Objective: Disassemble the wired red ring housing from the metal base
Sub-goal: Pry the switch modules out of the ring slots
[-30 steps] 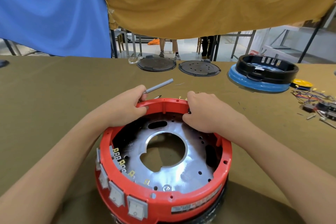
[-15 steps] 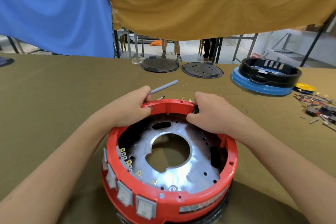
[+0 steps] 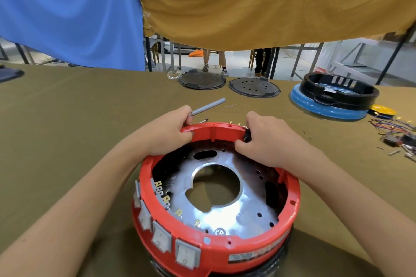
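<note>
Hands (image 3: 167,132) (image 3: 267,139) (left also holding screwdriver (image 3: 208,107)) clench red ring housing (image 3: 225,247) around metal base (image 3: 245,204)

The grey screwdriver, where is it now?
In the head view, the grey screwdriver is in the left hand, at the far rim of the red ring, pointing away over the table.

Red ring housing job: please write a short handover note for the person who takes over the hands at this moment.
Left hand: grips the far rim of the red ring housing, with a grey screwdriver also in its fingers.
Right hand: pinches a small black part at the far rim.
The housing sits around the metal base on the table.
Done: inside of housing is open to view.
Left: free the housing and lift it off the base.
</note>
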{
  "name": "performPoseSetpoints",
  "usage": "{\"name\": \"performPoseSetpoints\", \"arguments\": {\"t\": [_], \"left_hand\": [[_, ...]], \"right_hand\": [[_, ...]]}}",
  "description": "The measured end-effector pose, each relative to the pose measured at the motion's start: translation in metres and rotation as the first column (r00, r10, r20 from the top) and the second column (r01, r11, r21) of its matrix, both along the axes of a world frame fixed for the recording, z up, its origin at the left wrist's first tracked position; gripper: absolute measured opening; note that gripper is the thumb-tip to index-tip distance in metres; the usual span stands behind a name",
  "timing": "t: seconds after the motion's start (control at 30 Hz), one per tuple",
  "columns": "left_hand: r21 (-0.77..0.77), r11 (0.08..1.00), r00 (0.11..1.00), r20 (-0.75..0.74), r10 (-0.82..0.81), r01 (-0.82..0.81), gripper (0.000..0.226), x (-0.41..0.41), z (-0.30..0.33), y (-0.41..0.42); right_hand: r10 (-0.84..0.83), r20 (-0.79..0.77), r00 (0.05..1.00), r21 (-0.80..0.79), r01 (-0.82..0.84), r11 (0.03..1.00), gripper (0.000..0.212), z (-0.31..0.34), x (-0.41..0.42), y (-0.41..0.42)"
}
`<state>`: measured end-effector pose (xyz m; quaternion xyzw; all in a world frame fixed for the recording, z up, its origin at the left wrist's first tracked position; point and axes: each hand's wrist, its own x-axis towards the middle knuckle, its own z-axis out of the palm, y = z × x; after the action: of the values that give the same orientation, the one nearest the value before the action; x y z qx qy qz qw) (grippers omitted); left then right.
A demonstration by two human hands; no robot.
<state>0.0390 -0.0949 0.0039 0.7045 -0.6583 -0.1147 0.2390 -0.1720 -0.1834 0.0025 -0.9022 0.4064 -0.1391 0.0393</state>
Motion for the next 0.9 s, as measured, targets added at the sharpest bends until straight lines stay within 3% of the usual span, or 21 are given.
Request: {"name": "performPoseSetpoints", "arguments": {"t": [0.07,0.43,0.9], "left_hand": [[-0.003,1.000,1.000,0.002,0.000,0.000,0.028,0.0011,-0.0007,0.0002],[0.011,1.000,1.000,-0.014,-0.010,0.010,0.026,0.0019,-0.0013,0.0001],[0.017,1.000,1.000,-0.012,-0.012,0.012,0.026,0.0018,-0.0021,0.0008]], "right_hand": [[0.013,-0.045,0.999,-0.030,-0.015,0.999,0.027,0.0015,0.0025,-0.0003],[0.014,0.034,0.999,0.094,-0.018,0.995,0.027,0.0031,-0.0002,0.0004],[-0.002,0.040,0.999,0.082,-0.001,0.997,0.027,0.0038,-0.0019,0.0030]]}}
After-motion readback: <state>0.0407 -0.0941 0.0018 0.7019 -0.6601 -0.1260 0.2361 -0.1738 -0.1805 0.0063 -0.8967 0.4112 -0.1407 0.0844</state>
